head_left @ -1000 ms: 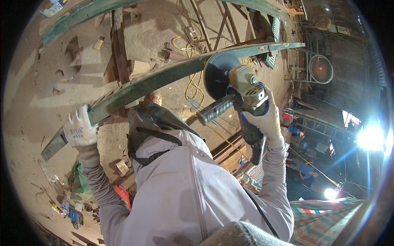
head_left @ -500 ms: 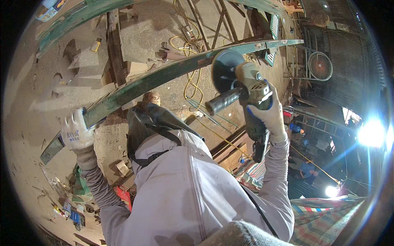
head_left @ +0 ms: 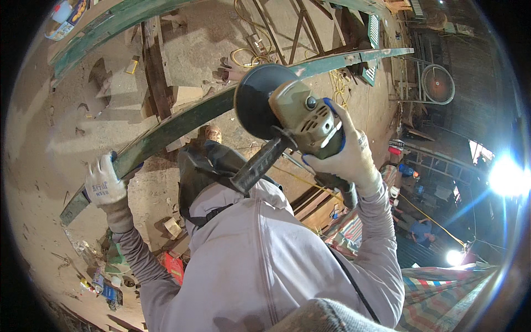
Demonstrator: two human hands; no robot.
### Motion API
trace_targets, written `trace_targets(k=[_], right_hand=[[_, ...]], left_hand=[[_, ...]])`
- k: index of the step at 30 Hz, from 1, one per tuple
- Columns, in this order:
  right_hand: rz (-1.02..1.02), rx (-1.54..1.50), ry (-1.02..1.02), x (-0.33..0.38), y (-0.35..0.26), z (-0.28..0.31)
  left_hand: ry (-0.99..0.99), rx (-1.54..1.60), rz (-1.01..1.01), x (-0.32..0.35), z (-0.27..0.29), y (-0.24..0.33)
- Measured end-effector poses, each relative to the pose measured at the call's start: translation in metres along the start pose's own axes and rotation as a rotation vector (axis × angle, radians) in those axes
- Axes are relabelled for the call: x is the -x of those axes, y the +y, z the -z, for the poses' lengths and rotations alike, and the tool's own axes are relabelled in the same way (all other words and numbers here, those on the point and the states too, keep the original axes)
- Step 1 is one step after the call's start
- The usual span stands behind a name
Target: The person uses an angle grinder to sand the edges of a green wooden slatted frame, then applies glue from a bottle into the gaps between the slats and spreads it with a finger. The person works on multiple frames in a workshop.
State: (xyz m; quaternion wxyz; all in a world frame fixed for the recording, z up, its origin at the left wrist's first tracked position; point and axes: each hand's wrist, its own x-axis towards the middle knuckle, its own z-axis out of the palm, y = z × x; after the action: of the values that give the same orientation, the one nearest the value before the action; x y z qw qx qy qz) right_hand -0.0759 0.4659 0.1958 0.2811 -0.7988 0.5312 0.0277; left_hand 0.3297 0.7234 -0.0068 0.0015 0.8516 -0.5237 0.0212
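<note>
A long green wooden plank (head_left: 193,117) runs across in front of me, its paint worn and dark in places. My left hand (head_left: 105,180), in a white glove with blue at the fingertips, is closed around the plank close to its left end. Gripped by its body in my gloved right hand (head_left: 348,152) is an angle grinder (head_left: 310,119) with a black side handle (head_left: 264,163). The grinder's dark round disc (head_left: 259,99) overlaps the middle of the plank in the view; whether they touch, I cannot tell.
Another green plank (head_left: 105,36) lies beyond, at the upper left. A dark wooden beam (head_left: 155,72) extends under the front plank. Yellow cord (head_left: 243,55) lies coiled on the floor. A wheel (head_left: 438,84) and a bright lamp (head_left: 506,176) are at the right, with a person (head_left: 423,231) farther off.
My right hand has brought the grinder leftward along the plank, and it looks larger and turned. My left hand keeps its hold, with the plank's view shifted slightly.
</note>
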Motion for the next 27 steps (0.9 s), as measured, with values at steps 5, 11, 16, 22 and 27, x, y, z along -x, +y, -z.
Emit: trace_targets(k=[5, 11, 16, 22, 27], right_hand=[[-0.077, 0.0, 0.054, -0.01, 0.024, 0.017], [-0.172, -0.078, 0.156, -0.016, 0.077, 0.04], [-0.27, -0.156, 0.237, -0.025, 0.113, 0.052], [-0.12, -0.138, 0.166, -0.028, 0.094, 0.031], [-0.032, -0.171, 0.106, -0.015, 0.027, -0.008]], left_hand=[[-0.048, 0.025, 0.063, 0.001, 0.004, 0.004], [-0.037, 0.039, 0.022, -0.002, 0.013, 0.007], [-0.001, 0.018, 0.007, -0.004, 0.011, 0.009], [0.04, 0.046, 0.021, 0.003, 0.016, 0.015], [0.217, -0.173, -0.077, 0.02, 0.028, 0.008]])
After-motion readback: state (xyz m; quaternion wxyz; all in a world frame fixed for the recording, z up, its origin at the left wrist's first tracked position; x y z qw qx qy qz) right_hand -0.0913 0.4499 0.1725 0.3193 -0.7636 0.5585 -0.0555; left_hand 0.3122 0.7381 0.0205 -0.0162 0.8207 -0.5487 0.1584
